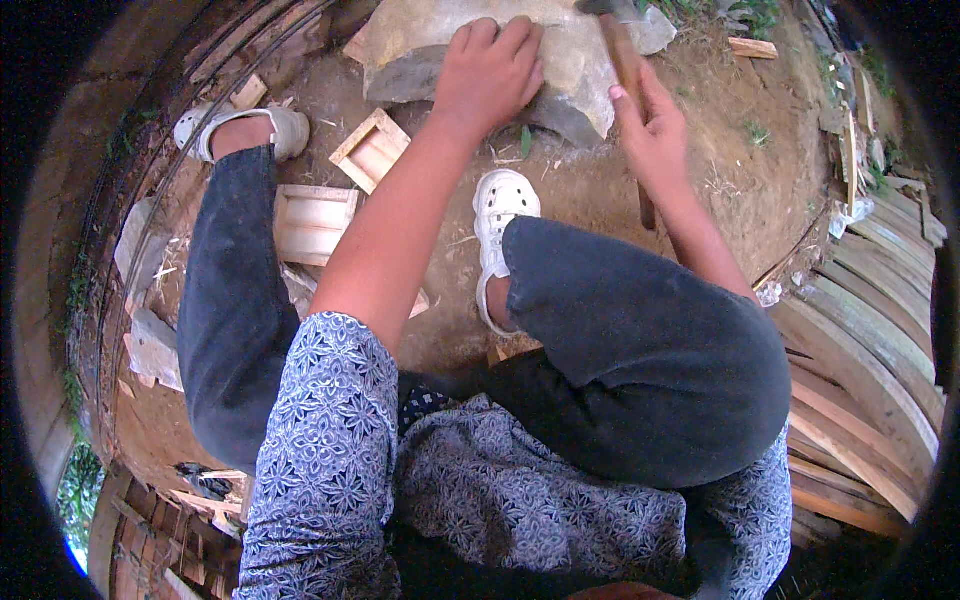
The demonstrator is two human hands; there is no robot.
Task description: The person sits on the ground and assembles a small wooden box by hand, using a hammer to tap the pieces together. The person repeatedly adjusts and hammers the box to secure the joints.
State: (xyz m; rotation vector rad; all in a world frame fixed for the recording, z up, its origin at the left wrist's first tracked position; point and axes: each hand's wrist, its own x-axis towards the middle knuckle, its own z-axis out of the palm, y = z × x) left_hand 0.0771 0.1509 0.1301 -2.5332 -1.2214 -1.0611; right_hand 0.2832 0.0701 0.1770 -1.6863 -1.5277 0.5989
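A large pale stone block [410,35] lies on the dirt ahead of me, at the top of the picture. My left hand [490,70] rests on its top with the fingers curled and closed. Whatever those fingers hold, if anything, is hidden beneath them. In my right hand [655,130], at the stone's right side, is a hammer [622,50], gripped by its wooden handle. The dark hammer head is at the top edge of the picture, partly cut off. The lower end of the handle sticks out below my hand.
Two small wooden box-like frames [318,225] lie left of my left forearm. My feet in white clogs [508,205] flank them on the dirt. Long wooden planks [870,350] are stacked at the right. Flat stones [155,345] and wood scraps lie at the left.
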